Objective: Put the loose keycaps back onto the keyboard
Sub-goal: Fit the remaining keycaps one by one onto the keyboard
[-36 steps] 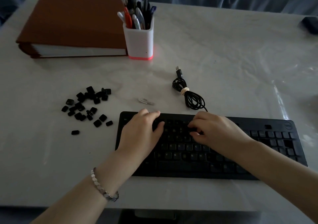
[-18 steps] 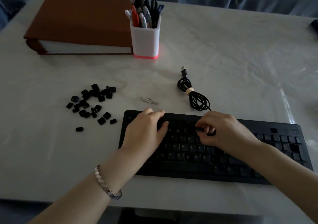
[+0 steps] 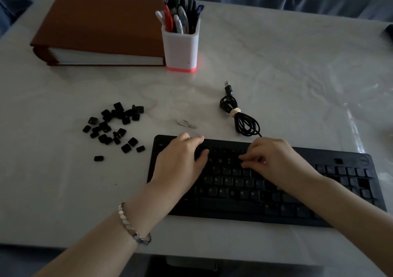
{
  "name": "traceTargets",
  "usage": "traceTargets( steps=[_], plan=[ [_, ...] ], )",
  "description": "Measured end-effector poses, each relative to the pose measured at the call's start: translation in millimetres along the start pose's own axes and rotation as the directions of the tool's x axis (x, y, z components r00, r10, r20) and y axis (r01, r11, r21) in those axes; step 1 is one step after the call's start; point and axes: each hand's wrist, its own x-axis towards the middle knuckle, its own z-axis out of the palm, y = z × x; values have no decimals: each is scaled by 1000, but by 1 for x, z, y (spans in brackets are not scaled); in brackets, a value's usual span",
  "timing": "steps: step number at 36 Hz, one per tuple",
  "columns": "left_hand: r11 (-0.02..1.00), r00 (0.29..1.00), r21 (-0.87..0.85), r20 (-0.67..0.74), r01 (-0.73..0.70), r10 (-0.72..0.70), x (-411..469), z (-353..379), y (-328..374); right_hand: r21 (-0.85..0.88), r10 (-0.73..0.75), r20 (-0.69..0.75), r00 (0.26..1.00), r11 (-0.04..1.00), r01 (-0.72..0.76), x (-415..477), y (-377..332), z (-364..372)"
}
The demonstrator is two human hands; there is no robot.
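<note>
Across table (image 3: 276, 68), keyboard (image 3: 340, 193) lengthwise left-right

Bare forearms without sleeves; a silver link bracelet (image 3: 134, 225) circles the left wrist.

One black full-size plastic keyboard (image 3: 265, 191) at lower right. Roughly thirty small loose black plastic keycaps (image 3: 114, 127) at centre left; exact count obscured by overlap. One brown binder (image 3: 102, 21) and one white square pen holder (image 3: 180, 46) at upper left. Two bare hands: left hand (image 3: 180, 161), right hand (image 3: 274, 161).
</note>
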Motion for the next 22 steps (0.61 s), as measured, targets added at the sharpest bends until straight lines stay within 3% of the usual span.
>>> traceTargets(
  steps=[6, 12, 14, 16, 17, 18, 20, 21, 22],
  plan=[
    [1000, 1000, -5, -5, -1, 1, 1, 0, 0, -52, 65, 11, 998, 997, -65, 8, -5, 3],
    [1000, 1000, 2, 5, -26, 26, 1, -2, 1, -30, 29, -42, 999, 999, -30, 6, -4, 7],
    [998, 1000, -63, 24, -8, 9, 2, -4, 0, 31, 58, -58, 997, 998, -57, 7, -3, 5],
    [966, 994, -236, 55, 107, -97, 4, -9, 1, 88, 93, -38, 995, 992, -89, 6, -1, 3],
    [900, 977, -382, 96, 212, -189, 6, -12, 2, 117, 110, -36, 993, 988, -105, 5, -1, 2],
    [743, 940, -576, 181, 341, -291, 9, -16, 4, 145, 129, -46, 991, 982, -122, 3, -1, 3],
    [170, 819, -830, 451, 531, -356, 11, -26, 11, 206, 167, -107, 980, 968, -142, -2, -4, 5],
    [-91, 779, -832, 546, 548, -309, 11, -32, 13, 248, 180, -156, 971, 959, -138, -4, -7, 7],
    [-264, 757, -795, 603, 546, -252, 10, -37, 16, 298, 193, -211, 958, 946, -125, -7, -12, 8]
  ],
)
